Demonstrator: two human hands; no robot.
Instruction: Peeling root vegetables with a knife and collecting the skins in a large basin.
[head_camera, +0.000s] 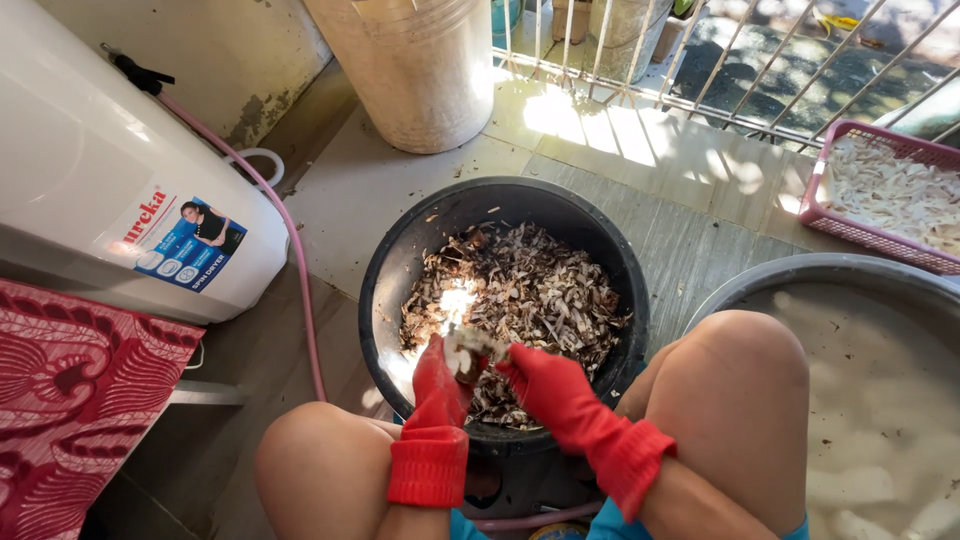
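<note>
The person sits low, knees apart, over a black bucket filled with brown and pale scraps. Both hands wear red rubber gloves. The left hand and right hand are brought close together above the near rim of the bucket, both closed on one small pale piece held between them. A bright glint shows just above it; whether that is a blade cannot be told.

To the right, near, stands a large grey basin of cloudy liquid; farther right lies a pink basket of pale peeled pieces. A white machine with a pink hose stands to the left.

Risks, as judged: wet gloves may slip on the small piece, dropping it among the scraps. If a blade is in hand, the fingers sit close together and could be nicked.
</note>
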